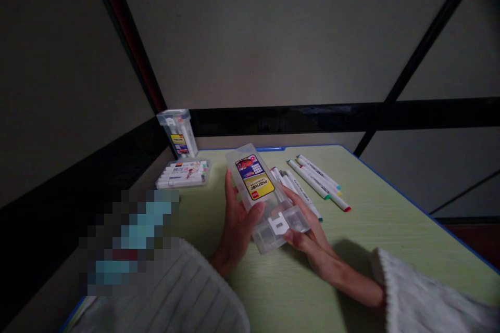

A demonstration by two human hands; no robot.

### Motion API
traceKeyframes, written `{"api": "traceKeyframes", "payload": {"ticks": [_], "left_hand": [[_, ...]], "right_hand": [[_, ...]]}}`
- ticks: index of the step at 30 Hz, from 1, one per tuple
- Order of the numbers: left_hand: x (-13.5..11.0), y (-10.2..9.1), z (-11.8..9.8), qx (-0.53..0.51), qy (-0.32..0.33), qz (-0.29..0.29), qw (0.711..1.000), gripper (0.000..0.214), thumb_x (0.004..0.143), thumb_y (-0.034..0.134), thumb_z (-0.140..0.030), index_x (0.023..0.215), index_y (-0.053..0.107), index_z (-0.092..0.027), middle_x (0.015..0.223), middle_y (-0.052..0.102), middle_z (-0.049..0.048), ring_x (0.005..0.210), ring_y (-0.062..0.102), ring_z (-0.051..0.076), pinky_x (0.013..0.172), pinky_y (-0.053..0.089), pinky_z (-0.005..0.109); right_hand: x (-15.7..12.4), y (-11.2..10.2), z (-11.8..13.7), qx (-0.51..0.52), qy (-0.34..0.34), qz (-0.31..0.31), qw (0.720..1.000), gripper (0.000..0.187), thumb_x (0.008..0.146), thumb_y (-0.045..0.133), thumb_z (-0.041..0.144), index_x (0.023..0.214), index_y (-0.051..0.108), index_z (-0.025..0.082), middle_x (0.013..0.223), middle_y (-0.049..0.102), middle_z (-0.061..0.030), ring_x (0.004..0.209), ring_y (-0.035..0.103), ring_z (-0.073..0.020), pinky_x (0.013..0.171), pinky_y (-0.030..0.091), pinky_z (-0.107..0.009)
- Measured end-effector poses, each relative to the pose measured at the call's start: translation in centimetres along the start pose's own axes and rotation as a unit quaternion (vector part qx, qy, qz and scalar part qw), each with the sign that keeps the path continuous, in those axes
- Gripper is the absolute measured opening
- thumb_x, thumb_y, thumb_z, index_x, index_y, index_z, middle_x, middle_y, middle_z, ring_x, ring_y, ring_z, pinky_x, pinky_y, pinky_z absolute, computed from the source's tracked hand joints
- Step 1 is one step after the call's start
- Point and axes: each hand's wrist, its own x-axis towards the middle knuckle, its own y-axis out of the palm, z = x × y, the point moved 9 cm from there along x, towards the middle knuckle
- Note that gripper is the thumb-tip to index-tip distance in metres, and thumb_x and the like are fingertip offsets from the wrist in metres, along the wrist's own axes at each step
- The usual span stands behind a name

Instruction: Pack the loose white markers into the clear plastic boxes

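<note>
Between my two hands is a clear plastic marker case [260,208], tilted, with its lid end toward me. A yellow and blue label on its front reads "marker" and appears upside down. My left hand [238,223] is wrapped round the case's left side, thumb on the front. My right hand [312,239] grips the lid end, its thumb at the white latch [278,223] and its fingers along the right side. No markers show through the case wall. Just behind it, several white markers [300,192] lie on the table, partly hidden by the case and my right hand.
More loose markers [318,179] with coloured ends lie farther right on the green table [375,229]. At the back left stands another clear marker case [179,132] holding markers. In front of it lies a flat pack of markers [183,173]. A pixelated patch covers the left edge.
</note>
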Motion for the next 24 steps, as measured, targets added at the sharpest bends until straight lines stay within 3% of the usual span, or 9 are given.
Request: {"api": "traceKeyframes", "payload": {"ticks": [13, 21, 24], "left_hand": [[-0.02, 0.15, -0.64, 0.008, 0.015, 0.001, 1.000, 0.092, 0.069, 0.067, -0.034, 0.137, 0.005, -0.032, 0.127, 0.045, 0.0086, 0.106, 0.055, 0.025, 0.085, 0.048, 0.035], [0.18, -0.03, -0.65, 0.018, 0.016, 0.002, 1.000, 0.091, 0.069, 0.067, -0.036, 0.137, 0.006, -0.032, 0.127, 0.045, 0.0088, 0.104, 0.056, 0.025, 0.082, 0.049, 0.035], [0.24, 0.12, -0.60, 0.021, 0.013, 0.015, 1.000, 0.092, 0.070, 0.067, -0.038, 0.137, 0.004, -0.031, 0.128, 0.044, 0.0096, 0.106, 0.055, 0.026, 0.083, 0.049, 0.036]], "right_hand": [[0.35, 0.12, 0.07, -0.006, 0.007, 0.009, 1.000, 0.058, 0.076, 0.051, 0.046, 0.129, 0.036, 0.027, 0.131, 0.044, -0.0062, 0.121, 0.038, -0.0281, 0.096, 0.035, -0.047], [0.82, 0.36, 0.02, 0.004, 0.007, 0.027, 1.000, 0.063, 0.074, 0.052, 0.048, 0.129, 0.034, 0.024, 0.096, 0.059, -0.0061, 0.120, 0.038, -0.0292, 0.094, 0.036, -0.048], [0.77, 0.42, -0.01, 0.011, 0.011, 0.027, 1.000, 0.063, 0.074, 0.051, 0.047, 0.130, 0.034, 0.024, 0.100, 0.058, -0.0067, 0.120, 0.037, -0.0287, 0.093, 0.038, -0.046]]}}
